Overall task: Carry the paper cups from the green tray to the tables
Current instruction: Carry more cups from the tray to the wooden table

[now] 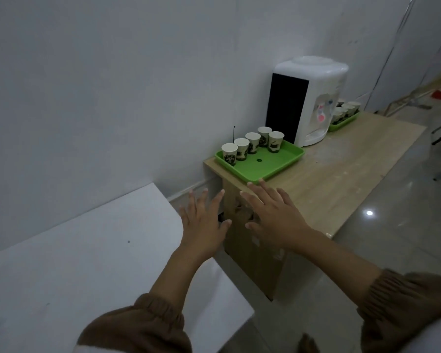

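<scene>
As we reach toward the green tray (pixel 267 169), both hands are empty, fingers (pixel 256 191) spread flat: left hand (pixel 204 225) and right hand (pixel 273 217) short of its near edge. Five paper cups (pixel 252 145) line its far side by the wall on the wooden counter (pixel 341 171), leaving the front free, we judge, for gripping.

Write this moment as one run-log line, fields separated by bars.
phase: reach | left hand: open, empty | right hand: open, empty | five paper cups: on green plastic tray
</scene>
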